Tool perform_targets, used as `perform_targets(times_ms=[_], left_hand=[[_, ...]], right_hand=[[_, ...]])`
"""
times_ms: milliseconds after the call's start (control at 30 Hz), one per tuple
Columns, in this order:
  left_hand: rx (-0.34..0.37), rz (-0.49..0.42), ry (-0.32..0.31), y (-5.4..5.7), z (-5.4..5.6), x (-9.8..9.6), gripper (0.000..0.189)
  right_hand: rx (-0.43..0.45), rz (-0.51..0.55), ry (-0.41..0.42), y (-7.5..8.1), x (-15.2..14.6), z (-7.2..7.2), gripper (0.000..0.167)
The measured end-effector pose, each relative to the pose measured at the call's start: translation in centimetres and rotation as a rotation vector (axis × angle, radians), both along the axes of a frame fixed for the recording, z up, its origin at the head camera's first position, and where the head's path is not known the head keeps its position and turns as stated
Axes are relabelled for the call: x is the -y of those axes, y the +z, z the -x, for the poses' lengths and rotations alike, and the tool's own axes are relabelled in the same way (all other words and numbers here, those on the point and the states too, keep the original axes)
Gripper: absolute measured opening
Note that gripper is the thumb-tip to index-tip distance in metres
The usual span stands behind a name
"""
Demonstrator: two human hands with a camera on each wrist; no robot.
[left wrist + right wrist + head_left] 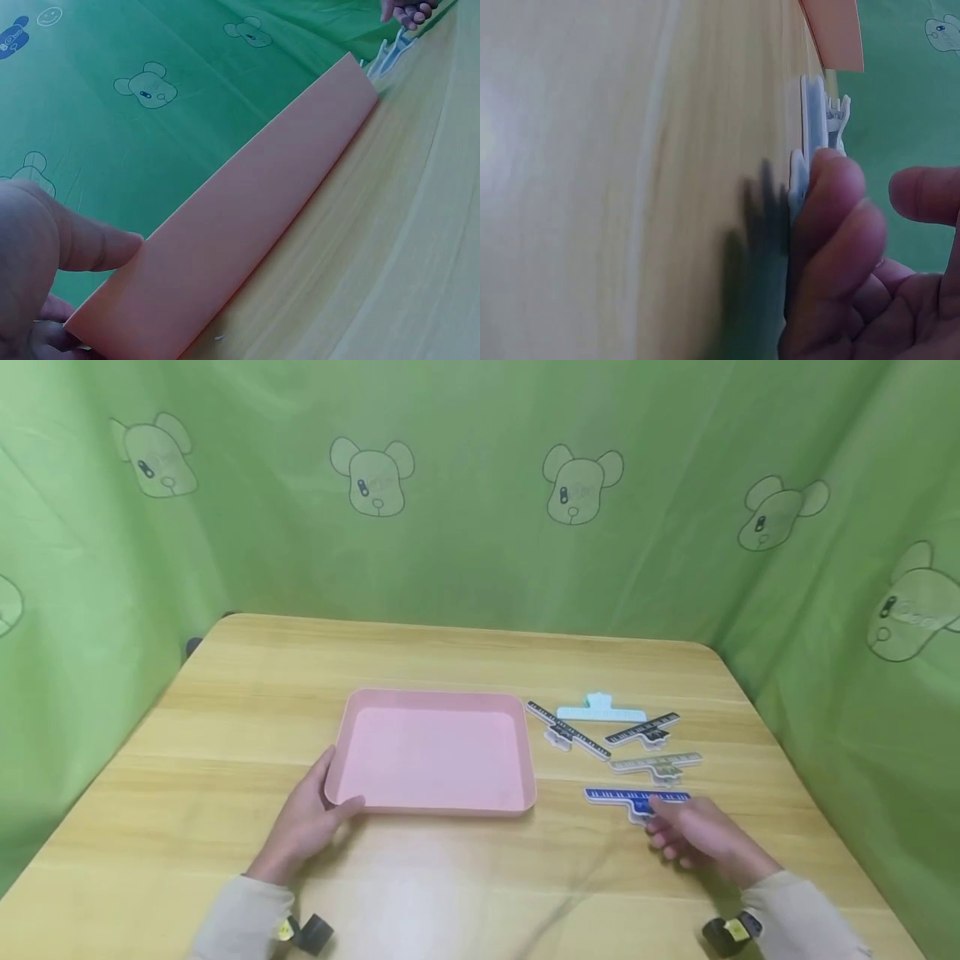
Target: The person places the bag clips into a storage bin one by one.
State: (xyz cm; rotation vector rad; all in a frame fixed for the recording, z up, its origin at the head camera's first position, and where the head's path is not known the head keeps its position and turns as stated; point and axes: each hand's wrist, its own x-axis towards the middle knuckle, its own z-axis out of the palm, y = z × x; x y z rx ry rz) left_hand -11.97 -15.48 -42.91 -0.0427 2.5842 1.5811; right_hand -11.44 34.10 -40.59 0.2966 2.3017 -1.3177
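At lower right of the head view, the blue clip [632, 797] on the tabletop [420, 877] looks light, stiff and best pinched by its handle, the right grip [696, 831] there with thumb spread from fingers, the left grip [306, 814] pinching the pink tray [435, 756].

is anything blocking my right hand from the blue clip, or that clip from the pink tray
Nothing visible blocks either: your right hand is at the blue clip, and bare tabletop separates that clip from the pink tray.
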Motion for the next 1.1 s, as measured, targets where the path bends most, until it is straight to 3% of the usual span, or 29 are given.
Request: perform_targets(times_ms=[300, 433, 667, 800, 1100], left_hand=[[-0.017, -0.038, 0.005, -0.5, 0.0, -0.2, 0.084], [-0.045, -0.010, -0.004, -0.6, 0.0, -0.1, 0.081], [-0.032, 0.048, -0.024, -0.4, -0.3, -0.1, 0.081], [-0.027, 0.067, -0.032, -0.2, -0.3, -0.1, 0.080], [-0.014, 0.072, -0.025, -0.3, -0.2, -0.1, 0.080]], right_hand=[[0.017, 0.080, -0.062, -0.5, -0.1, 0.1, 0.042], [0.015, 0.127, -0.108, -0.4, -0.2, 0.3, 0.039], [0.083, 0.329, -0.199, -0.3, -0.8, 0.4, 0.027], [0.103, 0.440, -0.211, -0.3, -1.0, 0.6, 0.023], [0.112, 0.470, -0.246, -1.1, -1.0, 0.8, 0.018]])
